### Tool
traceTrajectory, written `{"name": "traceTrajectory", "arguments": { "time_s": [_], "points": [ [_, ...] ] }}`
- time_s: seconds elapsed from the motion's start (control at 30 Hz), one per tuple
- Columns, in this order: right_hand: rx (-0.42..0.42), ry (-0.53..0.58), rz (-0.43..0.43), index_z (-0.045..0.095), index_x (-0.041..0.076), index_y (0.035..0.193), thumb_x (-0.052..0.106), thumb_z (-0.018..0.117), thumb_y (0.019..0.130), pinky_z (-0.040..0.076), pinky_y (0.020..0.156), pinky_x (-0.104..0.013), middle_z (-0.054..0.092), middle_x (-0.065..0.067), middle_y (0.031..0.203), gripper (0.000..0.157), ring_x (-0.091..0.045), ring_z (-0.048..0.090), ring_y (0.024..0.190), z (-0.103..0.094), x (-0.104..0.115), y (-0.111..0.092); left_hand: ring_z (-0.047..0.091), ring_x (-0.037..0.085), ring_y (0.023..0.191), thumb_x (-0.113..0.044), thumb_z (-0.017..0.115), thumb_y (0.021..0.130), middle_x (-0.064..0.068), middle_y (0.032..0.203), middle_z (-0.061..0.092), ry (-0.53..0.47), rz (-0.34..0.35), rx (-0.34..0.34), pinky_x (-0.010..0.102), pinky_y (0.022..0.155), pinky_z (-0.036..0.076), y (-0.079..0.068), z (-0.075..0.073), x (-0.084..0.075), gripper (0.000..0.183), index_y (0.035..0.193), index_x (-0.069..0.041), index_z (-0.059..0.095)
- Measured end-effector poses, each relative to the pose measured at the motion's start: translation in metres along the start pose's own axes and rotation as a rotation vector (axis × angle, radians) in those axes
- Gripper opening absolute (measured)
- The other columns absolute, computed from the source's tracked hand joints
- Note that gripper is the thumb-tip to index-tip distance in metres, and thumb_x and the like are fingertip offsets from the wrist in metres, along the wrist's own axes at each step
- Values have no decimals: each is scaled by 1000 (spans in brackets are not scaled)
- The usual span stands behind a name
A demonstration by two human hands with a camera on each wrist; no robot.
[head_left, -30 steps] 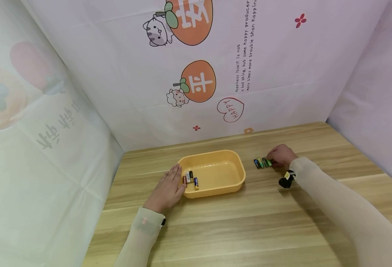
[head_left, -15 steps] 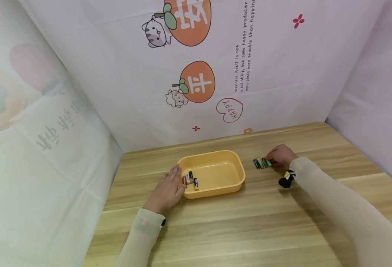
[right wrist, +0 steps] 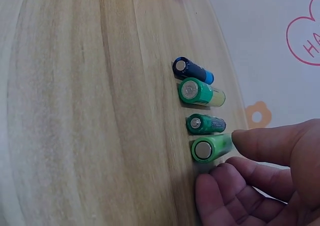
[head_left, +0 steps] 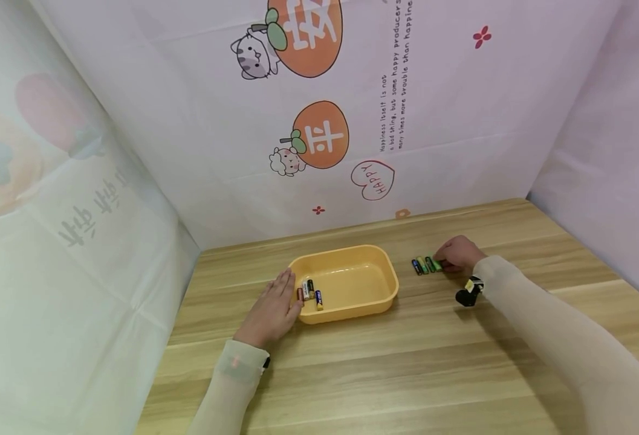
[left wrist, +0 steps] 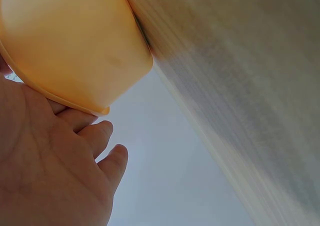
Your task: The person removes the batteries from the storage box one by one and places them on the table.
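Note:
In the head view my left hand (head_left: 270, 308) lies along the left end of a yellow plastic tray (head_left: 363, 311), fingers straight. The left wrist view shows its fingertips under the tray's rim (left wrist: 75, 105). My right hand (head_left: 459, 252) holds a light green battery (right wrist: 212, 147) between thumb and curled fingers, at its far end. That battery lies on the table, last in a side-by-side row with a dark green battery (right wrist: 206, 124), a green and yellow battery (right wrist: 202, 92) and a dark blue battery (right wrist: 192, 70).
Several batteries lie at the tray's left end, among them a blue and yellow battery (head_left: 319, 300) and a red-brown battery (head_left: 300, 294). The wooden table (head_left: 384, 374) meets a printed cloth wall (head_left: 450, 145) behind, with more cloth at both sides.

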State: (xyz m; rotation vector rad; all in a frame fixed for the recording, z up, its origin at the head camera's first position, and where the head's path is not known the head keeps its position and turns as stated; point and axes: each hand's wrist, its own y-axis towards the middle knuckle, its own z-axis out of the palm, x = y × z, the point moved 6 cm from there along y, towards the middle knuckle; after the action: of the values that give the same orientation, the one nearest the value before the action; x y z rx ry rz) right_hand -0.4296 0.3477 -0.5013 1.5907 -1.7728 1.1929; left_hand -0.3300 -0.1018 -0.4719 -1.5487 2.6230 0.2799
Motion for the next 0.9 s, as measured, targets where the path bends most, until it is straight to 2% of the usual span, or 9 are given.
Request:
{"name": "traceTrajectory", "arguments": {
  "time_s": [0.3,0.6,0.9],
  "points": [
    [15,36,-46,60,-16,117,10,59,94,57,71,-37,67,-18,97,34,-22,64,79,-5,12,-14,8,24,147,-40,33,105,8,162,8,-2,-12,11,41,118,10,1,3,3,65,155,-3,14],
    [22,60,-48,55,-17,120,14,55,97,57,74,-37,63,-15,99,38,-21,64,82,-6,25,-25,9,25,147,-39,32,105,9,162,7,-10,-3,15,42,117,11,0,4,3,64,155,-4,12],
    [48,112,-59,49,-13,132,16,51,100,55,85,-42,56,-25,120,44,-30,61,97,-1,44,-32,9,25,147,-39,33,105,11,161,10,-8,10,-1,43,117,13,1,2,4,65,155,-1,16]
  ]
}}
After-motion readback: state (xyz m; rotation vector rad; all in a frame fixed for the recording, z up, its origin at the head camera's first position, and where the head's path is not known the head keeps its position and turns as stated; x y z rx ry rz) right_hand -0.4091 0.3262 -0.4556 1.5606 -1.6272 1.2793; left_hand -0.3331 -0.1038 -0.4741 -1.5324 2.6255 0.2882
